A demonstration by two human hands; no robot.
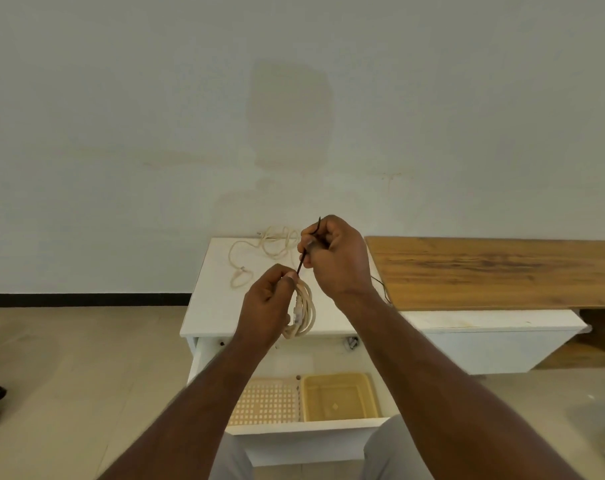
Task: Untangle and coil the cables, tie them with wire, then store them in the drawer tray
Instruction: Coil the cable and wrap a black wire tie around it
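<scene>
Two trays sit in the open drawer (204, 362) at 6 o'clock: a perforated tray (264, 401) on the left, touching a solid yellow tray (339, 398) on its right; neither visibly holds a cable, so storage is judged not yet begun. Above them, near centre, the left hand (266, 306) curls its fingers around a coiled cream cable (304, 313), which hangs over the front edge of the white cabinet top (211, 306). Just beyond, toward 1 o'clock, the right hand (335, 254) pinches a dark tie wire (306, 252) whose lower end meets the coil at the left fingertips; tying appears to be under way, not finished. Farther back at 11 o'clock, a second cream cable (259, 254) lies loose and uncoiled on the cabinet top, judged still to be done. A wooden board (484, 271) lies at 3 o'clock.
</scene>
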